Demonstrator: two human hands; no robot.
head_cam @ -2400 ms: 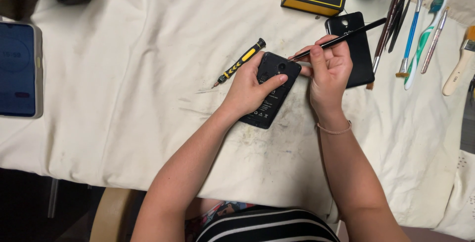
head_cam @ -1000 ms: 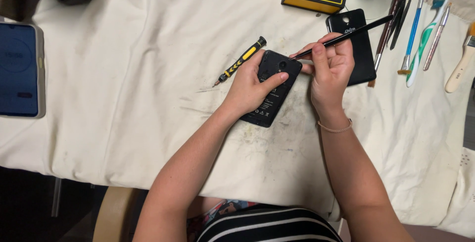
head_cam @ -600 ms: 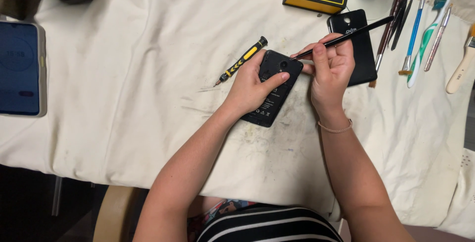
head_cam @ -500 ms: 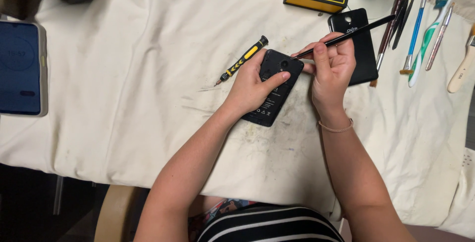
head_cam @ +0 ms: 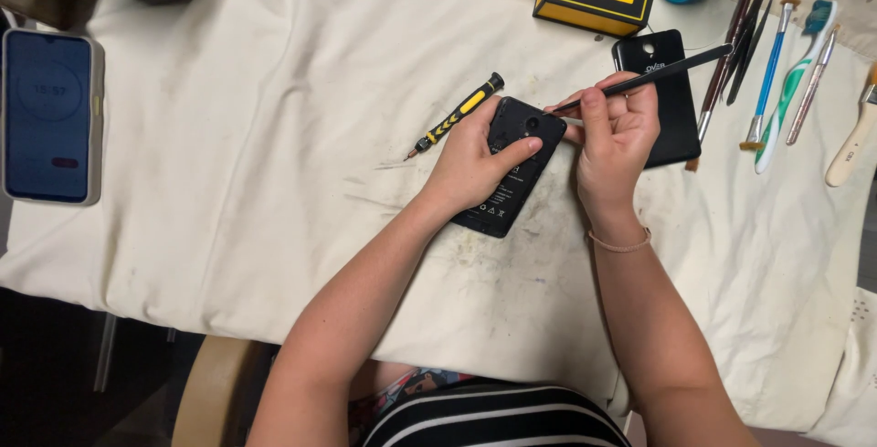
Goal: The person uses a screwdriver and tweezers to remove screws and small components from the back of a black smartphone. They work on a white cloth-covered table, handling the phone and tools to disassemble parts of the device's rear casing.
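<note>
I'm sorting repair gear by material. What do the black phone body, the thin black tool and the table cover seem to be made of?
Phone body: probably matte plastic, dull black with little glare. Thin black tool in the right hand: looks like dark plastic or coated metal; too slim to tell. Table cover: off-white woven cloth, creased and stained.

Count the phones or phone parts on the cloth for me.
3. A dark opened phone lies under the left hand; a black back cover lies beyond the right hand; a lit phone lies at the far left edge. More may sit out of view.
</note>
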